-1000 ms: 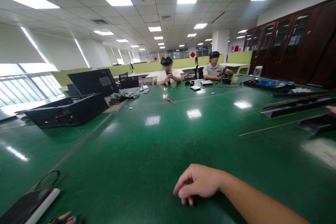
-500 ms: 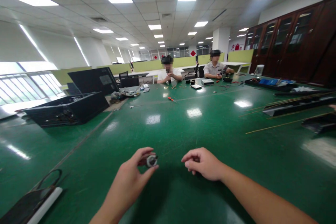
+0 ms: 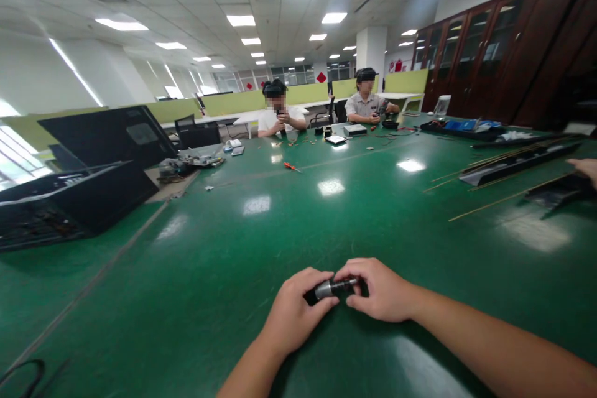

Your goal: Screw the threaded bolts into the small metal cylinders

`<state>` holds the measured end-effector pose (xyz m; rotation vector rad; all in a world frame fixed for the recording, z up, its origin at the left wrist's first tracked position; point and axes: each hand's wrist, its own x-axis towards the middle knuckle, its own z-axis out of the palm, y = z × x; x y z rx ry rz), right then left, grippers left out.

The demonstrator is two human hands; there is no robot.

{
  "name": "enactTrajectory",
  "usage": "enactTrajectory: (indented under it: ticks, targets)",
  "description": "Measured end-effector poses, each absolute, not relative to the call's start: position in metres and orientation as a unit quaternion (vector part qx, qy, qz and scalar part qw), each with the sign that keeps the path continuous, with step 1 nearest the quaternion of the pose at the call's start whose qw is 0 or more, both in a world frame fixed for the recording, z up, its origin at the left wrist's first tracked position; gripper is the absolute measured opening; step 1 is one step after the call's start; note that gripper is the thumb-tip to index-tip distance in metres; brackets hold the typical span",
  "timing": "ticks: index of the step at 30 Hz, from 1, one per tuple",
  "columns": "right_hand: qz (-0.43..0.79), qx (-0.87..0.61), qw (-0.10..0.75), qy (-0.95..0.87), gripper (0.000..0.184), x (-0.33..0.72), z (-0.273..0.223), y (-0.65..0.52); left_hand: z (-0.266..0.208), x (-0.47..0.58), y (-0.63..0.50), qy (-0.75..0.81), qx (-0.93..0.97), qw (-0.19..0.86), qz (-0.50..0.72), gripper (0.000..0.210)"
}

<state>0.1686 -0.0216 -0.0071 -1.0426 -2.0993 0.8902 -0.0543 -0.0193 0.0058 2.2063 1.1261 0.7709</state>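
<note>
Just brought together: left hand (image 3: 296, 305), fingers curled round silver-black cylinder (image 3: 323, 290); right hand (image 3: 385, 289), fingers half-curled at its end, grip unclear. Both seem able to work it.

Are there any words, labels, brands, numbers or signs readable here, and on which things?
No text is readable.
Pale patch on the black panel: too blurred.
Red diamond in the background: too small.
Silver-and-black cylinder in the left hand: no legible marking.

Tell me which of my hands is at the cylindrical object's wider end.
Your left hand, gripping the wider silver part of the cylindrical object; your right hand is at the narrower end instead.
</note>
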Motion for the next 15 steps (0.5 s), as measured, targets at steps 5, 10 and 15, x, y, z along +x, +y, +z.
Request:
enactTrajectory:
  ticks: [5, 10, 15]
  targets:
    - [0.315, -0.413, 0.309, -0.797, 0.023, 0.1646, -0.0033, -0.0262, -0.0019, -0.0539, -0.0176, 0.443, 0.804, 0.262, 0.298, 0.043]
    - [0.321, -0.425, 0.305, -0.79, 0.02, 0.165, -0.0052, -0.0254, 0.0008, -0.0511, -0.0202, 0.45, 0.794, 0.271, 0.307, 0.029]
    - [0.31, -0.428, 0.306, -0.792, 0.017, 0.1664, -0.0053, -0.0248, 0.0012, -0.0457, -0.0234, 0.461, 0.787, 0.266, 0.312, 0.028]
